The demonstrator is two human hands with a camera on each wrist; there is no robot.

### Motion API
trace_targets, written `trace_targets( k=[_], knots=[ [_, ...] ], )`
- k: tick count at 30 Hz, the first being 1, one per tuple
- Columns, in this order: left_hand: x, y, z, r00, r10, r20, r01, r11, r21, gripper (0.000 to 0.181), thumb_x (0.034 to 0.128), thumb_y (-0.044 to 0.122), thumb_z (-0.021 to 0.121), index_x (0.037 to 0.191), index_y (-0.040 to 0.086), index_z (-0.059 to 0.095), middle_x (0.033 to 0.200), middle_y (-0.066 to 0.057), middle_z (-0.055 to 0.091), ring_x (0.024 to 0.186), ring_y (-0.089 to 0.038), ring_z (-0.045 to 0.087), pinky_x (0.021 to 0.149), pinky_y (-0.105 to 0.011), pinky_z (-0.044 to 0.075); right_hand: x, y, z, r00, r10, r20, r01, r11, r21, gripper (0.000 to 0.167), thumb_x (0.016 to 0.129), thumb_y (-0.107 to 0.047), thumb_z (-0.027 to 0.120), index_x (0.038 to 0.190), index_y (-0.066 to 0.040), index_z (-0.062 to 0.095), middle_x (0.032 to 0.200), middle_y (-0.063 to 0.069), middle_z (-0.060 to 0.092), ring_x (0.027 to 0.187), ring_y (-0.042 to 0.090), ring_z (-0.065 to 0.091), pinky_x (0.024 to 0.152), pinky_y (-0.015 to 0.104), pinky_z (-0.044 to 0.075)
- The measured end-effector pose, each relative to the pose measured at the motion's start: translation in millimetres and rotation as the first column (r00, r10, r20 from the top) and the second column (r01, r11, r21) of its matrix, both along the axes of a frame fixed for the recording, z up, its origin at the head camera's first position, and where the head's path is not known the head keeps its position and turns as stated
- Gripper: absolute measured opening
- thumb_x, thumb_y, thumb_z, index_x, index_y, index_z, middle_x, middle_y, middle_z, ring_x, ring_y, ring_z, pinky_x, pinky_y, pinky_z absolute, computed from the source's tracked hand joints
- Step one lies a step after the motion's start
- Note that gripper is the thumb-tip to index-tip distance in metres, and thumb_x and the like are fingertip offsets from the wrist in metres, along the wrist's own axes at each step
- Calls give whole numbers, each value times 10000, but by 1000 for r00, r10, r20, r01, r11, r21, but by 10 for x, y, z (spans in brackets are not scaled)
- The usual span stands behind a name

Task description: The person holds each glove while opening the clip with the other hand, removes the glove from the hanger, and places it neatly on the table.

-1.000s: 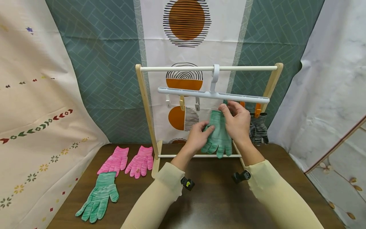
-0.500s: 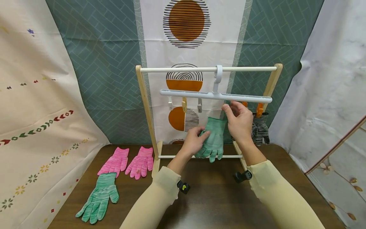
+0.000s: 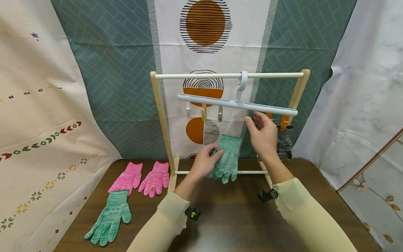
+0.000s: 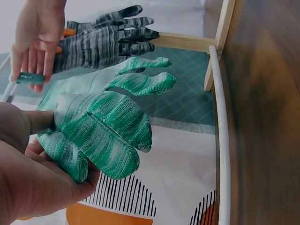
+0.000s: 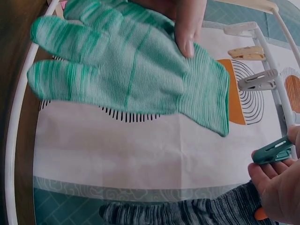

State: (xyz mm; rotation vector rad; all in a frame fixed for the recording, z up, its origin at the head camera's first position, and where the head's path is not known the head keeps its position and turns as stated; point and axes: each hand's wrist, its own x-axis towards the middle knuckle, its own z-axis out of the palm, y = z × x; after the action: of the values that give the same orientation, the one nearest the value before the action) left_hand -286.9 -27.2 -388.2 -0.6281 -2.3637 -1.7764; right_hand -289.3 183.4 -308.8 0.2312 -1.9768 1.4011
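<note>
My left hand (image 3: 204,161) pinches a green glove (image 3: 229,154) by its side, fingers hanging down, below the white hanger (image 3: 236,103). In the right wrist view the glove's cuff (image 5: 208,91) hangs free of any clip. Up at the hanger's right half, my right hand (image 3: 264,134) pinches a dark green clip (image 5: 273,151) between thumb and fingers. Further right, a grey-black striped glove (image 4: 101,44) hangs from orange clips (image 3: 284,122).
White, yellow and grey clips (image 3: 204,112) hang on the hanger's left half. A wooden rack (image 3: 160,115) carries the hanger. Two pink gloves (image 3: 155,178) and another green glove (image 3: 111,217) lie on the table (image 3: 226,224) at left.
My left hand has moved left and down with the green glove, away from my right hand. My right hand has stayed at the clip, and the hanger has shifted slightly.
</note>
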Motion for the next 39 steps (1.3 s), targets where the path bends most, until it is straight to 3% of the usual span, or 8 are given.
trace_targets(
  k=[3,5,9,15,21,28,34,39],
  knots=[
    [40,-65,-15,1000,1,-10,-1,1000,-13,246,1082,183,648,1261,25,707,1228,-94,711,1079,-239,621,969,-429,510,-2,7,-3,1000,10,2,-10,1000,-11,489,1042,-276,723,1427,11,632,1310,181,708,1162,280,705,955,320,564],
    [62,-105,-25,1000,1,-24,-1,1000,-21,225,1084,188,644,1231,32,712,1164,-92,714,1005,-253,609,917,-422,508,3,6,-2,1000,16,3,-16,1000,-17,492,1039,-270,728,1431,11,629,1315,181,706,1171,279,704,976,345,566],
    [107,-186,-31,999,6,-53,-7,1000,-26,219,1083,172,643,1229,28,721,1170,-102,724,1005,-275,615,934,-446,512,16,1,-1,1000,29,5,-29,999,-27,494,1036,-245,732,1444,10,618,1335,188,696,1196,288,698,1014,400,555],
    [137,-279,-28,998,25,-62,-25,1000,-6,236,1072,147,658,1251,10,725,1260,-116,721,1153,-265,637,1054,-485,498,29,1,-8,999,43,9,-43,999,-33,501,1037,-223,730,1466,1,602,1375,190,675,1235,309,680,1042,407,537],
    [155,-353,-20,997,32,-67,-31,999,21,199,1067,136,663,1195,3,736,1132,-105,732,1010,-254,621,953,-446,509,44,19,-26,999,50,3,-50,998,-29,499,1035,-244,734,1459,-9,613,1383,177,676,1250,299,674,1043,358,533],
    [173,-452,-20,996,60,-64,-58,998,29,194,1057,121,675,1185,-9,743,1108,-115,740,985,-248,627,935,-451,516,71,31,-60,997,73,-13,-73,997,-21,506,1030,-217,740,1470,-9,603,1419,150,658,1297,266,650,1050,328,519],
    [217,-550,-9,996,82,-45,-80,996,38,193,1057,120,672,1184,-10,737,1077,-104,740,947,-256,626,865,-392,516,98,41,-97,996,76,-46,-76,997,-5,490,1030,-139,728,1483,-10,590,1445,131,643,1330,249,626,1066,372,507],
    [229,-632,-25,994,102,-30,-101,994,34,201,1060,116,666,1196,-21,723,1110,-122,744,976,-276,641,887,-398,522,129,48,-124,994,68,-85,-68,998,-1,476,1025,-107,729,1474,-20,600,1445,138,643,1330,241,627,1071,408,510]
  ],
)
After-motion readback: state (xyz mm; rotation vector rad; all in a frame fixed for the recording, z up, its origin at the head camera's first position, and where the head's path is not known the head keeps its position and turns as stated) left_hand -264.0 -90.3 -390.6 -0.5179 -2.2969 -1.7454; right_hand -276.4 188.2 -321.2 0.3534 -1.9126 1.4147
